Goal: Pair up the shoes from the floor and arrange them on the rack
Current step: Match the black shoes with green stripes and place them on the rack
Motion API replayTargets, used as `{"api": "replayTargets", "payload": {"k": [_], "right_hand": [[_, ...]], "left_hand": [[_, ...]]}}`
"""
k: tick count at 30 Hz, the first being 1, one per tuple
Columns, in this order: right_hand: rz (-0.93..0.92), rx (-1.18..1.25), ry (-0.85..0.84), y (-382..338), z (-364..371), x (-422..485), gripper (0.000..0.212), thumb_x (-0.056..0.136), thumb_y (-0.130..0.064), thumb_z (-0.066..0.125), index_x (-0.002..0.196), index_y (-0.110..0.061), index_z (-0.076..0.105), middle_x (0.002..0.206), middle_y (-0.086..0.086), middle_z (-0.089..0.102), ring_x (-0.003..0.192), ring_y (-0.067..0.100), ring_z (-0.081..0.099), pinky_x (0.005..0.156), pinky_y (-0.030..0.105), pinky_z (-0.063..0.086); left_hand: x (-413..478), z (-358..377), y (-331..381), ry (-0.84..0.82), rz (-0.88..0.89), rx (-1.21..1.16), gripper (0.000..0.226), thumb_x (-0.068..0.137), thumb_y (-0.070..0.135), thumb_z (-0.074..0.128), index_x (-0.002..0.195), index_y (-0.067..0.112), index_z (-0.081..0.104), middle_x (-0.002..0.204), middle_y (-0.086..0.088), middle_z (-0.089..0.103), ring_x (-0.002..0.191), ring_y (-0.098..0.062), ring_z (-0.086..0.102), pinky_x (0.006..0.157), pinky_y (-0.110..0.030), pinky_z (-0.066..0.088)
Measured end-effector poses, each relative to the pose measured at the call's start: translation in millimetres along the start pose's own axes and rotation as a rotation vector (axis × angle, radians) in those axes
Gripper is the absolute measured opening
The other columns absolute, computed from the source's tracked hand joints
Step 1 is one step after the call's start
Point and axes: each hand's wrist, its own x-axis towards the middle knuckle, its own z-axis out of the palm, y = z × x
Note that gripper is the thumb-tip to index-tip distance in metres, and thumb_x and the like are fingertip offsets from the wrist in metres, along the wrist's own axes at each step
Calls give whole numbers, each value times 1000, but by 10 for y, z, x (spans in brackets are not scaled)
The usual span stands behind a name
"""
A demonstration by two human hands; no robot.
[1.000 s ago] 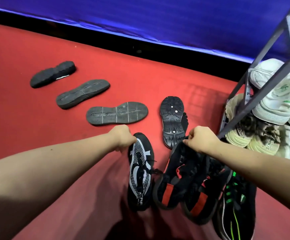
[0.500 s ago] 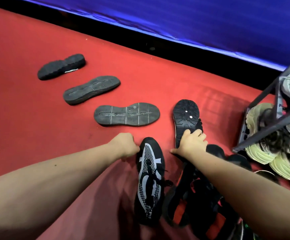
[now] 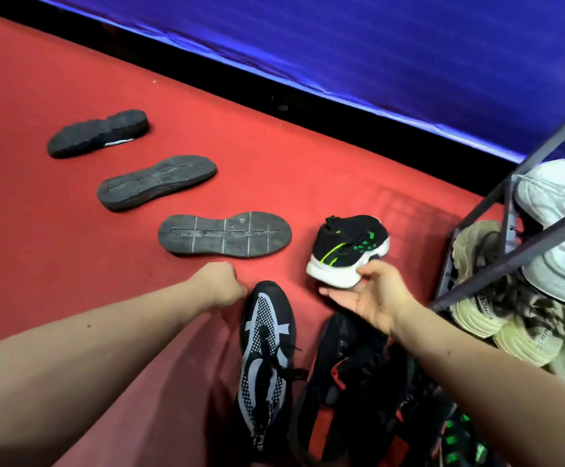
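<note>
My right hand [image 3: 372, 294] grips a black shoe with green stripes [image 3: 348, 244] by its white sole and holds it on its side just above the red floor. My left hand [image 3: 220, 288] is a closed fist right next to the toe of a black-and-grey patterned shoe [image 3: 264, 358], which stands upright on the floor. Three black shoes lie sole-up in a row: far left [image 3: 99, 133], middle [image 3: 156, 182] and nearest [image 3: 223, 234]. A black-and-red pair [image 3: 351, 382] lies under my right forearm, with another green-marked shoe [image 3: 459, 443] at the bottom right. The metal rack [image 3: 517, 254] stands at the right.
The rack holds cream sneakers [image 3: 476, 315] on its lower level and white sneakers [image 3: 561, 203] above them. A blue wall [image 3: 375, 45] with a black base strip runs along the far side of the red floor [image 3: 38, 214].
My right hand left the black-and-red pair, took hold of the sole-up shoe and has turned it onto its side, showing its green stripes and white sole. My left fist stayed by the patterned shoe.
</note>
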Motion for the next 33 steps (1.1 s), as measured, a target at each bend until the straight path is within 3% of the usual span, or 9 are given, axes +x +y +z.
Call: {"api": "replayTargets", "payload": {"k": [2, 5, 7, 11, 19, 22, 25, 30, 33], "right_hand": [[35, -396, 181, 114, -82, 14, 33, 91, -28, 47, 93, 4, 56, 73, 23, 66, 61, 39, 67, 53, 38, 60], [-28, -870, 385, 48, -236, -20, 35, 83, -32, 57, 82, 3, 56, 61, 22, 69, 60, 36, 70, 69, 44, 60], [-55, -872, 417, -74, -314, -17, 21, 83, -18, 56, 74, 0, 54, 54, 17, 67, 54, 32, 70, 66, 44, 60], [-99, -827, 437, -200, -387, 15, 14, 83, -9, 57, 74, 1, 54, 56, 20, 61, 33, 25, 60, 33, 25, 47], [-127, -1048, 285, -335, -554, -68, 29, 86, -21, 63, 66, -5, 50, 54, 18, 62, 50, 34, 64, 40, 30, 50], [-85, -1151, 161, -318, -695, -236, 30, 88, -26, 60, 67, -8, 51, 73, 27, 68, 63, 38, 64, 46, 31, 46], [-9, -1199, 161, -212, -1009, -483, 28, 92, -24, 56, 68, -11, 50, 69, 19, 65, 47, 28, 59, 39, 23, 44], [69, -1294, 259, -172, -1527, -895, 24, 93, -22, 53, 72, -11, 53, 60, 14, 62, 39, 20, 52, 38, 19, 40], [138, -1408, 276, -107, -1679, -1061, 27, 90, -21, 49, 66, -10, 58, 53, 8, 61, 42, 21, 57, 39, 18, 41]], "left_hand": [[1, 35, 5, -18, -11, 7, 39, 89, 30, 51, 90, -5, 66, 73, -18, 70, 73, -35, 70, 58, -27, 50], [18, 52, 32, -24, -17, 20, 37, 88, 32, 51, 87, -2, 67, 63, -13, 67, 59, -31, 64, 58, -28, 52], [34, 47, 58, -11, -9, 19, 39, 88, 31, 51, 88, -4, 67, 75, -18, 72, 66, -33, 68, 55, -27, 51], [63, 83, 83, -4, 0, 20, 37, 88, 29, 53, 91, -5, 68, 85, -21, 73, 59, -27, 62, 45, -21, 43], [81, 116, 231, 114, 80, 48, 36, 88, 29, 57, 87, -5, 68, 89, -23, 71, 78, -32, 65, 67, -28, 49], [117, 188, 390, 203, 180, 77, 33, 88, 27, 56, 83, -4, 67, 88, -22, 70, 89, -34, 64, 72, -31, 46], [200, 390, 573, 235, 245, 57, 23, 85, 25, 58, 82, 3, 65, 86, -18, 69, 91, -34, 63, 74, -32, 45], [386, 614, 823, 289, 207, -17, 42, 84, 29, 60, 117, 4, 53, 119, -23, 53, 113, -39, 51, 95, -42, 43], [478, 680, 899, 351, 151, -15, 48, 87, 34, 57, 119, 1, 46, 123, -24, 45, 120, -43, 43, 98, -50, 40]]}}
